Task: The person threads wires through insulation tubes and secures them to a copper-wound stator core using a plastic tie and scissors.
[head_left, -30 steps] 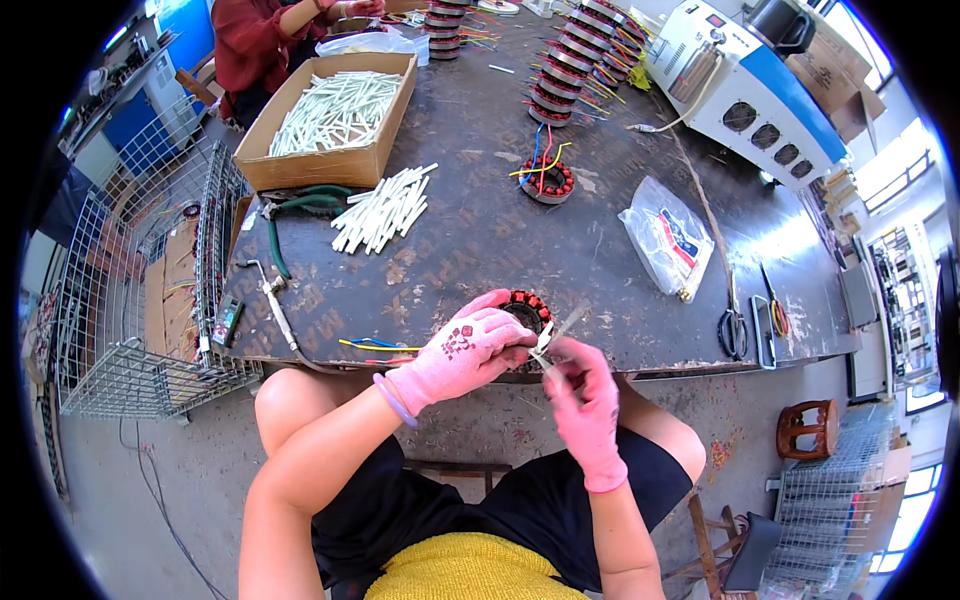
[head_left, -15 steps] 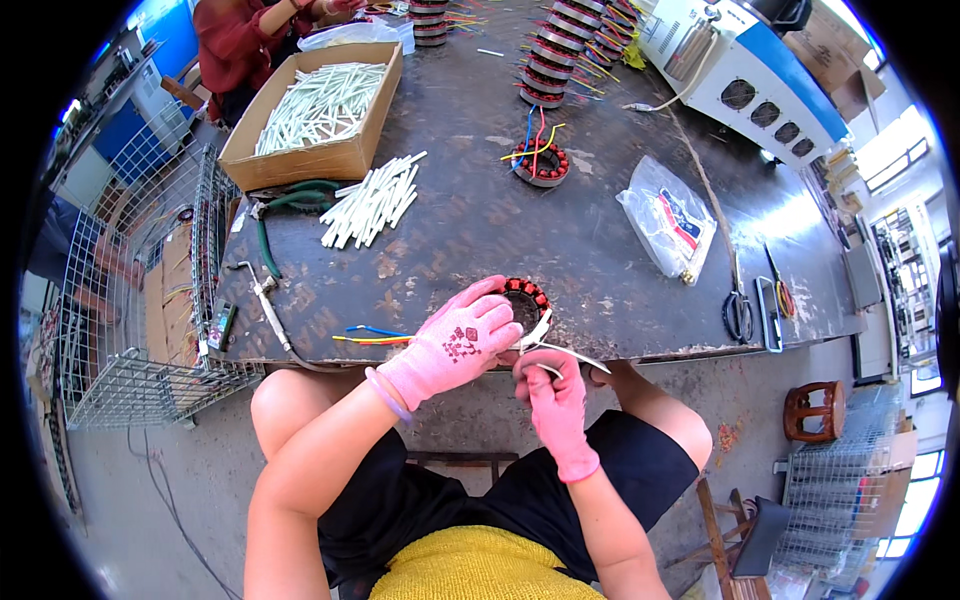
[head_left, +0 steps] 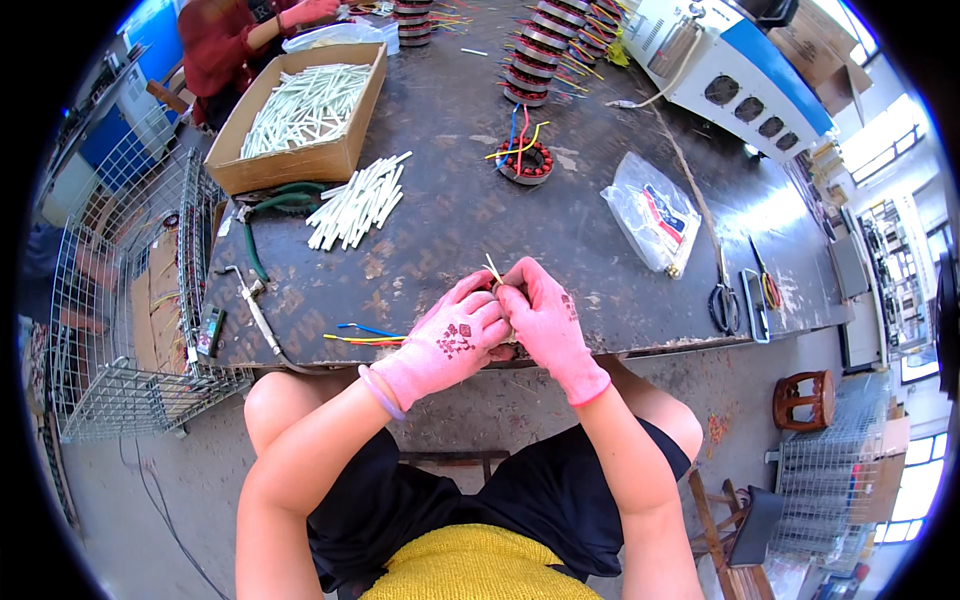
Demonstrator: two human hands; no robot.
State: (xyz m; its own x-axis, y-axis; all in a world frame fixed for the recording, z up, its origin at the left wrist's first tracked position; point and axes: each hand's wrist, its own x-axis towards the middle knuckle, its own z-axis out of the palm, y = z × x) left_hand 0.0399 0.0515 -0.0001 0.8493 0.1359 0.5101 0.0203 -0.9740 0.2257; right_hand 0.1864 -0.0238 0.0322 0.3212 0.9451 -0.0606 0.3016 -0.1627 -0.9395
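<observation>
At the near table edge, my left hand [head_left: 455, 338] in a pink glove is wrapped over a motor stator, which both hands now hide almost wholly. Blue, yellow and red lead wires [head_left: 372, 336] run out leftward from beneath that glove. My right hand [head_left: 545, 318], also gloved in pink, is pressed against the left fingertips in a pinch. A thin white strip [head_left: 493, 268] pokes up from between those fingers. Farther off on the table stands another stator [head_left: 527, 163] with red windings and coloured leads.
White tubes fill a cardboard box [head_left: 340, 145] at the far left; a loose pile of white tubes [head_left: 357, 200] lies before it. Pliers [head_left: 290, 197] and a soldering iron [head_left: 262, 318] are at left. A plastic bag [head_left: 652, 215] and scissors [head_left: 724, 308] lie right. Stacked stators [head_left: 533, 60] stand behind.
My right hand has moved up and left from below the stator to its far side. The white strip that trailed to the right now points upward, and the stator's red windings are covered.
</observation>
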